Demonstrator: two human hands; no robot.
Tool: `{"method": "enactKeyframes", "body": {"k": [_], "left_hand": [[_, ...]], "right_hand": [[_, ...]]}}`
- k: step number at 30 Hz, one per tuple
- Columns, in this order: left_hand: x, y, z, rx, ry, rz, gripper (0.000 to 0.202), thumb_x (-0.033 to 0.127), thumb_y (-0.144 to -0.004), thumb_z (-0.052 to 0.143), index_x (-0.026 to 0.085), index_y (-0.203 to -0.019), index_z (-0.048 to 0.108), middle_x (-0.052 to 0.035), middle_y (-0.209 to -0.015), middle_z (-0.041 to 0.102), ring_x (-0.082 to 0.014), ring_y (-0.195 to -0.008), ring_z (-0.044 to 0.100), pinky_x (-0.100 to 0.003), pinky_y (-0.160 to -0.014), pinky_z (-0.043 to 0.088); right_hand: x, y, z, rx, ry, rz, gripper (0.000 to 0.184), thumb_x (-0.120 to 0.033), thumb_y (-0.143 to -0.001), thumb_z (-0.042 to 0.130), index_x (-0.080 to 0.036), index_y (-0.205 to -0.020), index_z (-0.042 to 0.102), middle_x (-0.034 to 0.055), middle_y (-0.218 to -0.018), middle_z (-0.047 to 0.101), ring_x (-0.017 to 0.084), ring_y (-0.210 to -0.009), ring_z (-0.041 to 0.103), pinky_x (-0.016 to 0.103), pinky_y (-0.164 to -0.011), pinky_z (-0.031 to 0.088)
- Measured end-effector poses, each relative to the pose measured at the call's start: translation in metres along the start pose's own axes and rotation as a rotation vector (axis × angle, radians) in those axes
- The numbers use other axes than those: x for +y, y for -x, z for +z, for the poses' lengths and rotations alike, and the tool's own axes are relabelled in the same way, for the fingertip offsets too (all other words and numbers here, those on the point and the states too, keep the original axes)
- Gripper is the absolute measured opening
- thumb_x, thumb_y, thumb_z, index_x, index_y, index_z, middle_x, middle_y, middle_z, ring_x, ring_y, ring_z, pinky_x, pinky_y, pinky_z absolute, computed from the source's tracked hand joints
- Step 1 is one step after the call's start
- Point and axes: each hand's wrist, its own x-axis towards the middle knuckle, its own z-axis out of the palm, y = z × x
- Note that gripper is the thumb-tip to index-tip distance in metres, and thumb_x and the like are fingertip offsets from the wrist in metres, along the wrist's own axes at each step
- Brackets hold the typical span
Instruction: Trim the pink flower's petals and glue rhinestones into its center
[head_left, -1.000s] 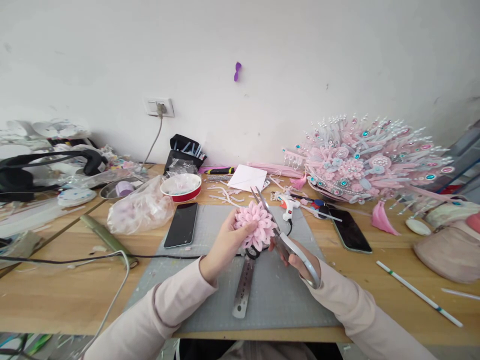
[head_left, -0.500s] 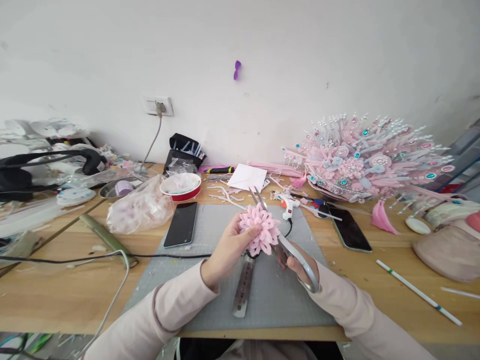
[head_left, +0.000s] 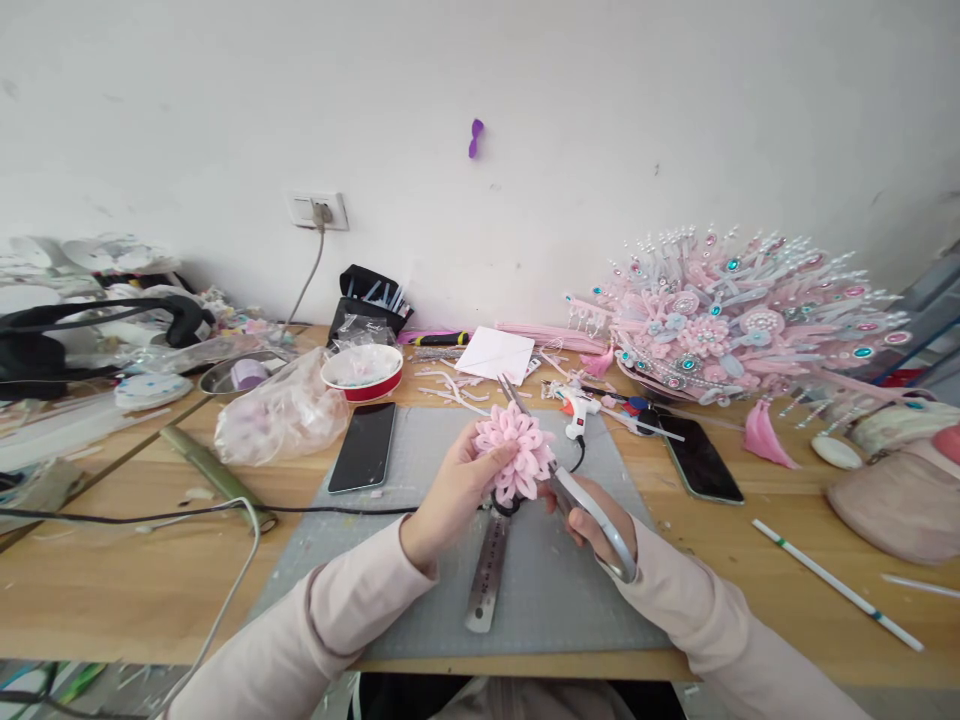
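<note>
A pink looped-petal flower (head_left: 517,455), apparently fuzzy pipe cleaner, is pinched by my left hand (head_left: 454,492), thumb across its front. My right hand (head_left: 596,520) grips a pair of scissors (head_left: 592,505) with pale grey handles. The blades run behind the flower, and their tips, close together, show above its petals. Under the flower, a steel ruler (head_left: 487,580) lies on the grey cutting mat (head_left: 570,610), its upper end hidden. A white glue gun (head_left: 579,412) rests just beyond my right hand.
A black phone (head_left: 363,447) lies left of my hands, another phone (head_left: 703,458) right. Behind stand a red-and-white bowl (head_left: 382,384) and a pink beaded headdress (head_left: 720,330). A black cable (head_left: 322,511) crosses the mat. A white striped stick (head_left: 836,585) lies at right.
The flower has shifted slightly left and up in my left hand. The scissor tips have drawn closer together, while my right hand stays almost where it was.
</note>
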Motion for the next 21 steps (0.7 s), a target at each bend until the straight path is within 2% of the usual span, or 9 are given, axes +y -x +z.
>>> {"method": "enactKeyframes", "body": {"k": [4,6,11,15,18,21], "left_hand": [[0.002,-0.002,0.000,0.005,-0.014,0.005,0.027,0.028,-0.071,0.066,0.018,-0.094,0.055,-0.0015,-0.083,0.068,-0.0125,-0.069,0.063,-0.023,-0.064,0.047],[0.003,-0.003,0.000,0.018,-0.024,0.006,0.028,0.027,-0.071,0.067,0.017,-0.094,0.055,-0.0016,-0.082,0.068,-0.0124,-0.068,0.063,-0.023,-0.064,0.047],[0.006,-0.007,-0.003,0.098,-0.057,0.040,0.033,0.027,-0.067,0.069,0.017,-0.094,0.054,-0.0021,-0.085,0.067,-0.0128,-0.069,0.062,-0.024,-0.066,0.047],[0.008,-0.008,-0.005,0.109,-0.091,0.061,0.036,0.029,-0.064,0.070,0.018,-0.095,0.054,-0.0023,-0.088,0.066,-0.0136,-0.072,0.062,-0.024,-0.066,0.046],[0.009,-0.008,-0.006,0.114,-0.140,0.063,0.038,0.028,-0.063,0.071,0.017,-0.095,0.055,-0.0030,-0.088,0.066,-0.0144,-0.074,0.061,-0.025,-0.067,0.046],[0.010,-0.008,-0.005,0.121,-0.187,0.066,0.036,0.029,-0.063,0.072,0.017,-0.093,0.056,-0.0032,-0.088,0.066,-0.0149,-0.074,0.061,-0.025,-0.068,0.046]], "right_hand": [[0.003,-0.003,-0.001,-0.010,-0.085,0.047,0.059,-0.071,-0.078,0.022,-0.022,-0.086,0.052,-0.0013,-0.057,0.045,0.012,-0.045,0.039,0.025,-0.042,0.036],[0.008,-0.003,0.001,-0.006,-0.098,0.071,0.061,-0.071,-0.078,0.021,-0.021,-0.088,0.053,-0.0004,-0.059,0.046,0.012,-0.045,0.040,0.024,-0.041,0.036],[0.030,0.000,0.005,-0.013,-0.146,0.067,0.067,-0.070,-0.080,0.016,-0.019,-0.099,0.056,0.0041,-0.069,0.053,0.015,-0.055,0.048,0.028,-0.050,0.044],[0.046,-0.001,0.006,-0.058,-0.227,0.047,0.069,-0.072,-0.077,0.023,-0.018,-0.109,0.054,0.0083,-0.084,0.058,0.014,-0.056,0.048,0.028,-0.049,0.044],[0.050,-0.004,0.005,-0.092,-0.269,0.014,0.070,-0.073,-0.076,0.025,-0.018,-0.109,0.053,0.0103,-0.093,0.058,0.015,-0.061,0.052,0.027,-0.050,0.045],[0.048,-0.007,0.003,-0.097,-0.219,-0.044,0.066,-0.070,-0.078,0.027,-0.019,-0.111,0.052,0.0103,-0.092,0.058,0.019,-0.073,0.055,0.030,-0.059,0.047]]}}
